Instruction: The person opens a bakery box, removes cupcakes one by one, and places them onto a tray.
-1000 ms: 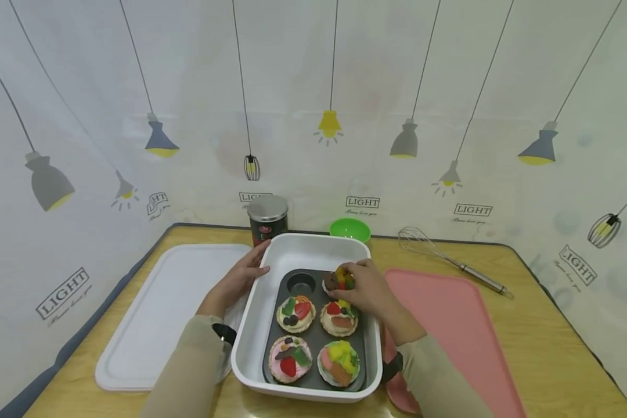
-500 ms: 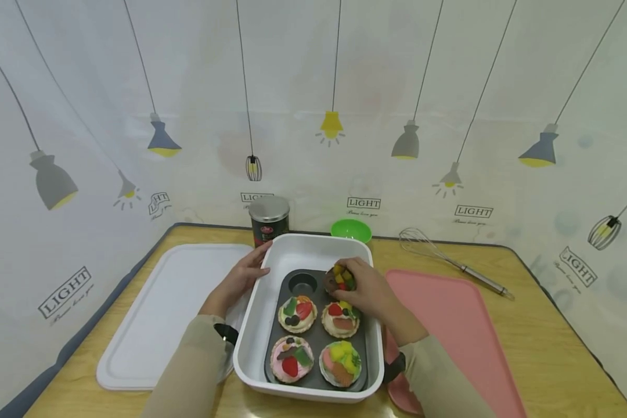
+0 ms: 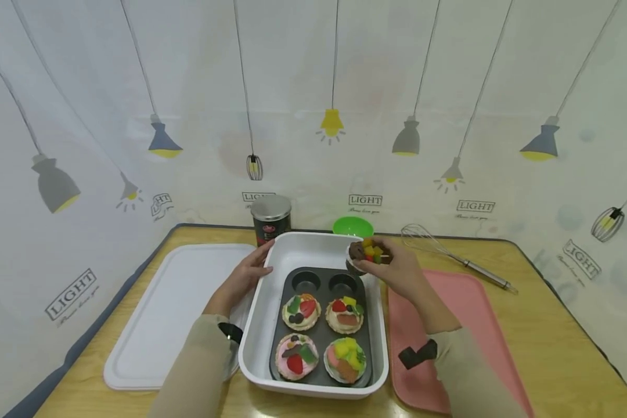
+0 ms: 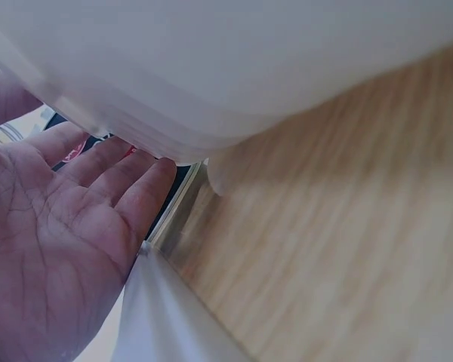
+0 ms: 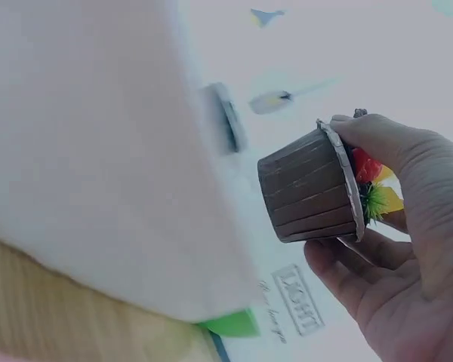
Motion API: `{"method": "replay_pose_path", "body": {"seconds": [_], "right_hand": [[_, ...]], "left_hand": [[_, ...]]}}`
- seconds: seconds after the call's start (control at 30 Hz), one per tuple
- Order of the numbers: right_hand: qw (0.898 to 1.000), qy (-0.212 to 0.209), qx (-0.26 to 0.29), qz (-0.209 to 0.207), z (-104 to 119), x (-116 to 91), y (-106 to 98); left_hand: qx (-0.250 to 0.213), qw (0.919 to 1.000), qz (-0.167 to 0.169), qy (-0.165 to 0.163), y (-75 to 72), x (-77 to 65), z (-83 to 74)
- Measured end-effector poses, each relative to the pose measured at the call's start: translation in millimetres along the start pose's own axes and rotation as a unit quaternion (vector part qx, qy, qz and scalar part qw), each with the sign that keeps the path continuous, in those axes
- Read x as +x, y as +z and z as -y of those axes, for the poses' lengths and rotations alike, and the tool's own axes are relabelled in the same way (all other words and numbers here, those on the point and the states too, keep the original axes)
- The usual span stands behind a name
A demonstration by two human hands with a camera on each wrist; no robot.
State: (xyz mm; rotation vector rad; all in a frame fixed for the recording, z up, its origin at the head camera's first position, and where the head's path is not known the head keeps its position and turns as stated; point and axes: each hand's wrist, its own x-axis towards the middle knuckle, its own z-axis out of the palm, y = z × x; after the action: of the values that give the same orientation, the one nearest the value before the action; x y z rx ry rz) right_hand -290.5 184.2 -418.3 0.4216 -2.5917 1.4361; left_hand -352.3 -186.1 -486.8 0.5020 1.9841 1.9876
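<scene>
My right hand (image 3: 404,273) pinches a toy cupcake (image 5: 306,188) in a brown pleated paper cup between thumb and fingers. Chocolate and bright fruit pieces top it; in the head view it is tilted over the far right of a white rectangular tub (image 3: 247,354). In the tub lies a dark muffin pan (image 3: 322,337). Several fruit-topped tarts (image 3: 295,354) fill its near and middle wells, and its two far wells are bare. My left hand (image 3: 242,281) grips the tub's left wall, thumb over the rim, fingers (image 4: 147,196) against the outside.
A white board (image 3: 172,313) lies left of the tub, a pink tray (image 3: 460,325) on the right. Behind stand a dark tin (image 3: 271,223) with a silver lid and a green bowl (image 3: 352,225). A whisk (image 3: 465,264) lies at the back right.
My right hand has lifted the cupcake out of the far right well and moved it up and to the right. That well now shows bare. My left hand stays on the tub.
</scene>
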Motion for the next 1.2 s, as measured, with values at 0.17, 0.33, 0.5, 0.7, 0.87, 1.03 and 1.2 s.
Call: {"method": "replay_pose_path", "body": {"seconds": [0.17, 0.33, 0.5, 0.7, 0.87, 1.03, 1.2], "right_hand": [[0.999, 0.013, 0.015, -0.029, -14.7, -11.1, -30.7], [0.996, 0.064, 0.023, -0.058, -55.3, -30.6, -47.7], [0.991, 0.098, 0.011, -0.085, -97.9, -41.1, -55.4], [0.992, 0.068, -0.049, -0.093, -118.9, -38.0, -55.4], [0.991, 0.072, -0.076, -0.08, -118.2, -36.9, -51.3], [0.99, 0.079, -0.083, -0.079, -118.3, -38.4, -49.6], [0.991, 0.076, -0.086, -0.065, -119.7, -37.4, -50.0]], "left_hand": [[-0.004, 0.9999, -0.007, -0.009, 1.3, 0.0, -2.2], [-0.005, 1.0, 0.002, -0.004, 1.4, -3.0, -4.8], [-0.005, 1.0, 0.004, -0.006, 0.6, -2.9, -3.7], [-0.007, 0.9999, 0.01, 0.001, 0.3, 0.7, 0.1], [-0.005, 1.0, 0.006, 0.001, 1.7, 1.3, -0.3], [0.0, 1.0, 0.004, -0.001, 3.1, 0.2, -3.1], [-0.005, 1.0, 0.002, -0.005, 4.3, -1.0, -4.3]]}}
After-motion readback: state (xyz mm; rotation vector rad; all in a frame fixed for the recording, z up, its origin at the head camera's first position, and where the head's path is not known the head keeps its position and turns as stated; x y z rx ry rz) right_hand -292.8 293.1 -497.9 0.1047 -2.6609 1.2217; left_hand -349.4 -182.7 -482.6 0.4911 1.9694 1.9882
